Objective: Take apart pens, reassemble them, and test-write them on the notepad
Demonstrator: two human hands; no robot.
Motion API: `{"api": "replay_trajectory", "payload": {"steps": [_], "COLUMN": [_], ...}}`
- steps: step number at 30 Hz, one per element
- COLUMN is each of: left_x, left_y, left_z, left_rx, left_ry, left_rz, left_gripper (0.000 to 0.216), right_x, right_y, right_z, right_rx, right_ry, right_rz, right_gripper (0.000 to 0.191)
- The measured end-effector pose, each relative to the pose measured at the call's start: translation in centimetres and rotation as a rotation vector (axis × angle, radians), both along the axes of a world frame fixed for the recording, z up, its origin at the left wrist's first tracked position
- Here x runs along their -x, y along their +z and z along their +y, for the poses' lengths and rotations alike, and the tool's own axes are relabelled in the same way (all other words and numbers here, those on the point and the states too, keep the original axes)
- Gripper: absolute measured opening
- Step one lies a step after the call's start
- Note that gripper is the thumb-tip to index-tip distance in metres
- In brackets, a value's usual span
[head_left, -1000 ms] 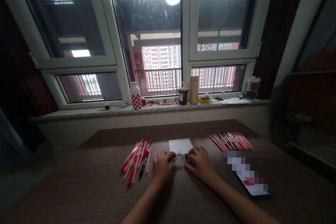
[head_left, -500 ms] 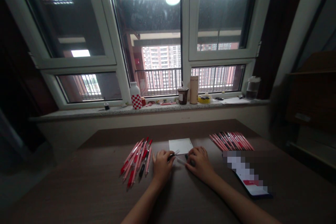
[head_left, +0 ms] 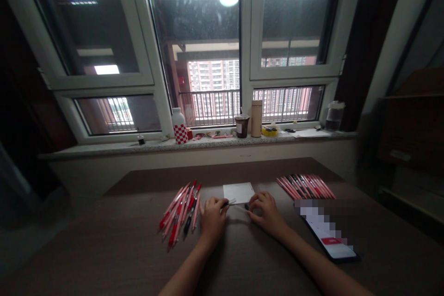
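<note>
Fingers of the left hand (head_left: 213, 218) pinch a dark-and-clear pen part (head_left: 232, 202); those of the right hand (head_left: 266, 213) close on what seems a similar slim piece (head_left: 239, 207), over the worktop (head_left: 132, 240) beside the white paper (head_left: 239, 190). Both look light, stiff, smooth enough to slip; the dark ends likely offer the surest hold.

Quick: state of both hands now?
Left hand: closed on a slim black-and-clear piece.
Right hand: fingers curled at a dark piece, partly hidden; grip unclear.
</note>
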State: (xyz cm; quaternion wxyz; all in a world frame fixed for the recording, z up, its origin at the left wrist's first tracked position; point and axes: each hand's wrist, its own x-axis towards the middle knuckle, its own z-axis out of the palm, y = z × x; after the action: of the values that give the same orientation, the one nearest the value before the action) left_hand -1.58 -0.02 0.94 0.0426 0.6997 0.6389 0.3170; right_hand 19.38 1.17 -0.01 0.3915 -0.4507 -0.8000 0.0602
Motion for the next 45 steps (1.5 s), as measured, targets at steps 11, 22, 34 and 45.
{"api": "replay_trajectory", "payload": {"steps": [11, 22, 34, 45], "left_x": [0.0, -0.3, -0.3, -0.5], "left_y": [0.3, 0.3, 0.2, 0.0], "left_z": [-0.2, -0.2, -0.3, -0.3], "left_rx": [0.009, 0.016, 0.028, 0.06], "left_ry": [0.022, -0.002, -0.049, -0.11], "left_rz": [0.026, 0.001, 0.002, 0.035], "left_gripper": [0.024, 0.024, 0.024, 0.023], "right_x": [-1.1, -1.2, -1.5, -1.7], "right_y": [0.1, 0.3, 0.1, -0.7], "right_z": [0.8, 0.7, 1.1, 1.9], "right_rx": [-0.034, 0.006, 0.007, 0.072], "right_ry": [0.043, 0.08, 0.072, 0.016], "right_rz": [0.072, 0.084, 0.134, 0.25], "right_gripper": [0.008, 0.006, 0.007, 0.011]}}
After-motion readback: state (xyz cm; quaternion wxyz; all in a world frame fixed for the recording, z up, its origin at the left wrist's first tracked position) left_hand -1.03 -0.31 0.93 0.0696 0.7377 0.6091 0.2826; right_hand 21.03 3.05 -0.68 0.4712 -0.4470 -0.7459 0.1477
